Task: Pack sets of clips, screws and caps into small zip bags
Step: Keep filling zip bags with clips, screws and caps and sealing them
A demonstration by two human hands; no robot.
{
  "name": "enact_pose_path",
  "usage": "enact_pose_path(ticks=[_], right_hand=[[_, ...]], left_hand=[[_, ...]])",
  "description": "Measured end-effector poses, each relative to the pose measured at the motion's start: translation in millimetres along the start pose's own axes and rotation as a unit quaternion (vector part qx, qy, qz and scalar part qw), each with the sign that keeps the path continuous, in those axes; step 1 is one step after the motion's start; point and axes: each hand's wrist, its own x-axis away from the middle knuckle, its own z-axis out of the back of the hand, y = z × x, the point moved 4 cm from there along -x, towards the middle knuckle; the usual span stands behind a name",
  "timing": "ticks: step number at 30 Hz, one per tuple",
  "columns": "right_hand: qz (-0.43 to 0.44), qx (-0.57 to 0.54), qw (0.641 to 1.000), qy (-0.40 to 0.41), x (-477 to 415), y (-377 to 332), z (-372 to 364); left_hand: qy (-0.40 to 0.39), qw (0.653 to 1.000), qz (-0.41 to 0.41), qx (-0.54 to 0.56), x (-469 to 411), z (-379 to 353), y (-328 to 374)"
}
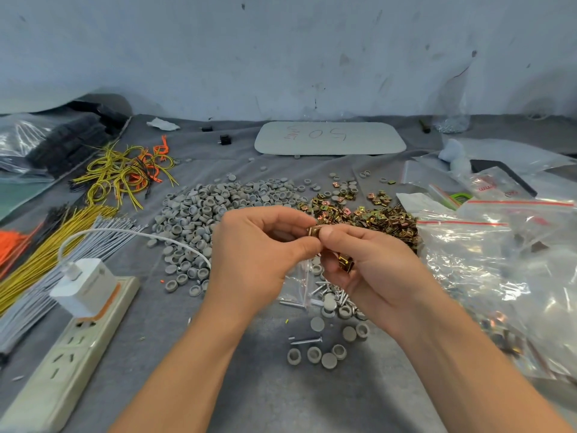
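1. I see my left hand [259,254] and right hand [377,270] meeting above the middle of the counter [265,398], which is draped in grey cloth.
2. Both hands pinch one clip [314,230] between thumb and forefinger tips. It is a small, squarish fold of shiny brass-coloured metal.
3. The lower fingers of the right hand curl around spare clips [345,263] of the same brassy colour, cupped in the palm.
4. Just below the hands is a small clear zip bag [295,287]. I cannot tell whether a finger holds it or whether it lies on the cloth.
5. Beside the bag lies a scatter of screws [326,290], silver with flat heads.
6. The clip pile [374,217] sits just behind the right hand, gold-bronze with coppery glints.
7. The cap pile [206,214] spreads behind the left hand: round grey plastic caps, some hollow side up, some flat side up.
8. Nearer me, loose caps [321,351] lie with a single screw [307,340] just above them.
9. To the right are large clear bags [499,264] with red zip strips.
10. To the left, a power strip [71,345] carries a white charger [82,287], and yellow wires [125,173] lie behind it.
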Motion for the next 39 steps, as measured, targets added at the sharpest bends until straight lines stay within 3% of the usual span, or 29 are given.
enact_pose_path(ticks=[10, 15, 21, 28, 32, 35, 39], right_hand=[[0.027, 0.127, 0.991, -0.027, 8.1, -10.2, 7.7], [0.136, 0.293, 0.946, 0.016, 11.4, -21.7, 14.5], [0.071, 0.242, 0.968, -0.017, 8.8, -9.8, 15.7], [0.073, 0.130, 0.989, -0.013, 8.3, -9.4, 13.8], [0.090, 0.131, 0.987, 0.030, 8.2, -10.9, 16.8], [0.108, 0.197, 0.973, 0.053, 8.7, -9.8, 13.4], [0.121, 0.308, 0.938, 0.100, 3.2, -8.5, 18.6]], left_hand=[[-0.098, 0.993, 0.052, 0.036, -0.3, -2.8, -4.0], [-0.087, 0.993, 0.055, 0.055, 1.5, -2.6, -2.0], [-0.087, 0.992, 0.081, 0.050, 1.0, -2.2, -2.7], [-0.116, 0.965, 0.182, 0.148, 2.5, -8.2, -3.8], [-0.109, 0.954, 0.216, 0.174, 3.8, -13.4, -8.9], [-0.057, 0.978, 0.168, 0.109, 1.3, -13.3, -12.1], [-0.028, 0.997, 0.035, -0.060, -1.8, -5.6, -10.3]])
